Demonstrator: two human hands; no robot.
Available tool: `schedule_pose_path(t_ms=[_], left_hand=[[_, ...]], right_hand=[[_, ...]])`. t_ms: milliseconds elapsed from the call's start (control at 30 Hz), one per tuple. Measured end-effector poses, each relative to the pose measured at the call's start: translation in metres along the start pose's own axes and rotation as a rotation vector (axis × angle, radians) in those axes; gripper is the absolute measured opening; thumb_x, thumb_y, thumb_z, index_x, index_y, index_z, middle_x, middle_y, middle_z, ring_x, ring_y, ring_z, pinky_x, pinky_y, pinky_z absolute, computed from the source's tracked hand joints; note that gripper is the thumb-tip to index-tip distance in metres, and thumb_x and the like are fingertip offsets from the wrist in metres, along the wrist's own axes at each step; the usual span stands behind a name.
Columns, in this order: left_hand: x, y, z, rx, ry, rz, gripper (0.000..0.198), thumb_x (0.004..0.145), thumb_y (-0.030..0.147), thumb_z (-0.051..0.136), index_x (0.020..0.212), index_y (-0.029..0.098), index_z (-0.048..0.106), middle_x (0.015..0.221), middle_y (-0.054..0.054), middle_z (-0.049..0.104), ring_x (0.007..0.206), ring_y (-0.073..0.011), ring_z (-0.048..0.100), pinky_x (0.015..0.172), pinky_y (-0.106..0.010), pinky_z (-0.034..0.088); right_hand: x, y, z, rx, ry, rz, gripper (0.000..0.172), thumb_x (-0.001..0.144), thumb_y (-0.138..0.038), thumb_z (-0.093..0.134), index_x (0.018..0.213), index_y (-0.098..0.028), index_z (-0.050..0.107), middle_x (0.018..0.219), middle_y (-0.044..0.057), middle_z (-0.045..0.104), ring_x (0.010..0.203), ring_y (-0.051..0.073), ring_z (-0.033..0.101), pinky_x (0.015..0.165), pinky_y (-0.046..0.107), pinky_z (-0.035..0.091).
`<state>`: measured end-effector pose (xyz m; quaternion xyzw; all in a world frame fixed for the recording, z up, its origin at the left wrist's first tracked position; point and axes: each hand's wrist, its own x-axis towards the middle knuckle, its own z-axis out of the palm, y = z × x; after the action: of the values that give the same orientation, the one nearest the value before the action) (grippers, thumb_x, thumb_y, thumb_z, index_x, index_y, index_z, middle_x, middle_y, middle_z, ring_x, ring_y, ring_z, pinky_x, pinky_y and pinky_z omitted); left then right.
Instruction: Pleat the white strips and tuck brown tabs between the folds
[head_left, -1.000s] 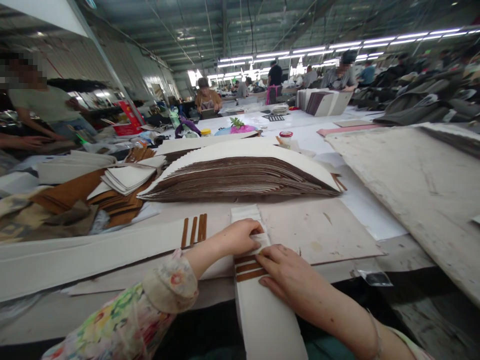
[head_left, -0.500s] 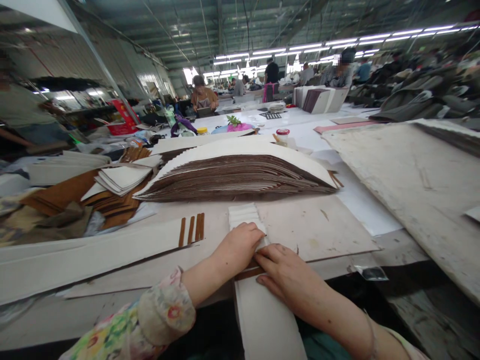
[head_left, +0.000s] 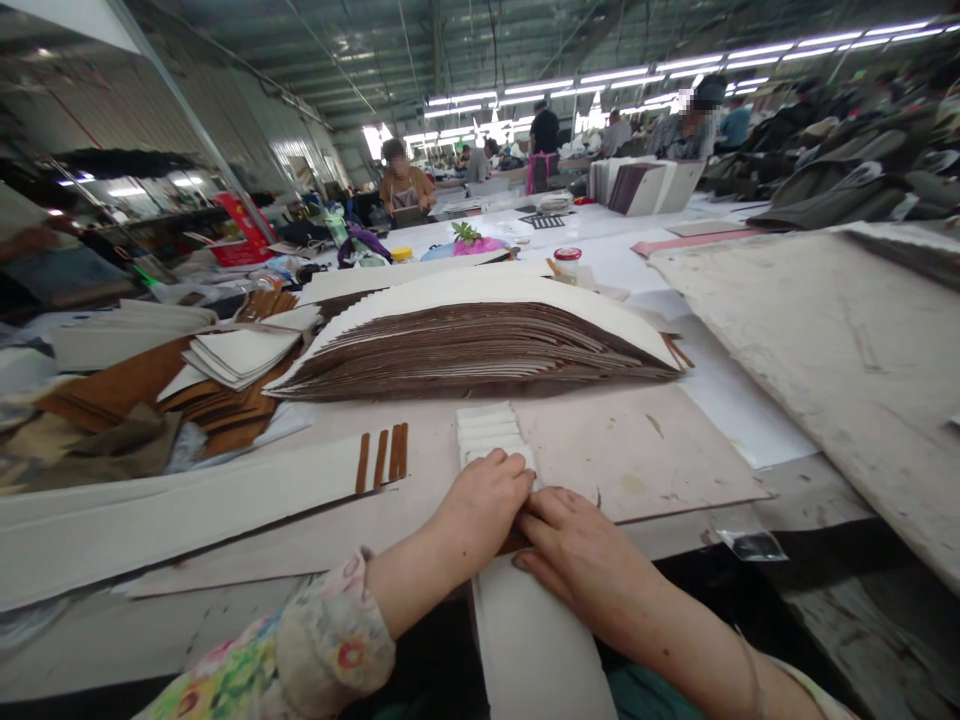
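Note:
A long white strip (head_left: 536,640) of sheet material runs from the table edge towards me. Its far end (head_left: 491,430) has several raised cross ridges and lies on a pale board (head_left: 630,460). My left hand (head_left: 491,500) is closed on the strip just in front of the ridges, fingers curled down. Against it, my right hand (head_left: 562,540) pinches the strip with fingertips and thumb. A bit of brown strip (head_left: 514,542) shows between the hands; the rest is covered by my fingers, so the exact grip is hidden.
Beyond my hands lies a fanned stack (head_left: 480,345) of white-faced, brown-backed pieces. Short brown strips (head_left: 382,457) rest on a long white panel (head_left: 187,520) at left. A large pale board (head_left: 825,320) lies at right, near a small plastic packet (head_left: 754,545). People work farther back.
My left hand has shifted slightly down over the brown strip, covering more of it. The right hand stays almost in place, and the view has tilted a little.

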<state>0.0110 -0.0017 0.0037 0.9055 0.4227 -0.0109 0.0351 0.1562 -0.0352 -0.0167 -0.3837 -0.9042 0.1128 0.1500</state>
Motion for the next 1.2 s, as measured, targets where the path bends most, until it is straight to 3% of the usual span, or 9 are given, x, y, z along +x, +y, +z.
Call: schedule_pose_path(t_ms=[167,367,600,1000,1200], left_hand=[[-0.004,0.000,-0.002,-0.026,-0.006,-0.011,0.017,0.080,0.015,0.049,0.096,0.017,0.056,0.091,-0.004,0.055,0.086,-0.0208,0.047,0.074,-0.033,0.042],[-0.013,-0.014,0.007,-0.187,0.125,-0.103,0.013,0.082,0.020,0.049,0.091,0.022,0.059,0.088,-0.002,0.056,0.086,-0.0187,0.048,0.076,-0.030,0.041],[-0.026,-0.031,0.015,-0.367,0.201,-0.242,0.020,0.074,0.024,0.060,0.093,0.017,0.057,0.094,-0.004,0.056,0.093,-0.0198,0.049,0.085,-0.031,0.040],[-0.030,-0.032,0.021,-0.405,0.256,-0.272,0.012,0.076,0.024,0.058,0.083,0.016,0.054,0.090,-0.003,0.054,0.090,-0.0185,0.049,0.079,-0.030,0.041],[-0.028,-0.034,0.024,-0.420,0.255,-0.256,0.009,0.076,0.024,0.059,0.078,0.017,0.056,0.085,-0.003,0.056,0.086,-0.0181,0.050,0.076,-0.029,0.042]], right_hand=[[0.005,0.007,0.005,-0.004,0.075,-0.056,0.014,0.080,-0.009,0.049,0.088,-0.017,0.059,0.087,0.006,0.059,0.084,0.018,0.053,0.079,0.034,0.042],[0.011,0.011,0.004,0.098,0.113,0.138,0.006,0.076,-0.014,0.055,0.077,-0.018,0.051,0.082,0.003,0.056,0.080,0.019,0.050,0.072,0.035,0.041],[0.014,0.020,0.006,0.071,0.158,0.128,0.044,0.074,-0.022,0.059,0.115,-0.014,0.045,0.111,0.011,0.052,0.101,0.024,0.046,0.083,0.039,0.039],[0.041,0.016,-0.001,0.088,-0.002,0.006,0.025,0.080,-0.016,0.052,0.104,-0.017,0.057,0.092,0.007,0.057,0.091,0.019,0.050,0.079,0.033,0.041],[0.045,0.010,0.000,-0.048,-0.042,-0.024,0.016,0.085,-0.015,0.044,0.088,-0.014,0.060,0.084,0.008,0.057,0.084,0.019,0.050,0.077,0.034,0.041]])
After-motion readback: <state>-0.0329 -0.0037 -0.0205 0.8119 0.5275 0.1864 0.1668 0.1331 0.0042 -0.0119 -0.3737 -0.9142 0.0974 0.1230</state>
